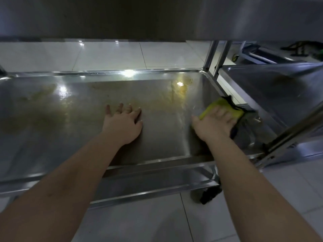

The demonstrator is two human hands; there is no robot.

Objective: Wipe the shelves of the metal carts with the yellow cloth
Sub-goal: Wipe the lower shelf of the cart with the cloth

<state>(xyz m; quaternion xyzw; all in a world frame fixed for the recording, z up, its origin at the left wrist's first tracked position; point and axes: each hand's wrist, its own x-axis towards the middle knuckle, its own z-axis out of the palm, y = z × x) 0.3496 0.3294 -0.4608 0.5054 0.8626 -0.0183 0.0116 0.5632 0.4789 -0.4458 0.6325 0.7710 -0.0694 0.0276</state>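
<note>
A low steel cart shelf (73, 130) lies in front of me, shiny, with yellowish smears at its left and far right. My left hand (123, 122) rests flat on the shelf's middle, fingers spread, holding nothing. My right hand (214, 124) presses the yellow cloth (222, 106) against the shelf's right inner wall near the corner. The cloth has a dark edge and is partly hidden under my fingers.
The upper shelf (157, 16) of the same cart hangs close overhead. A second metal cart (272, 84) stands right beside it, its posts (215, 56) between them. A black caster (208, 194) sits under the near right corner. White floor tiles (139, 222) surround the carts.
</note>
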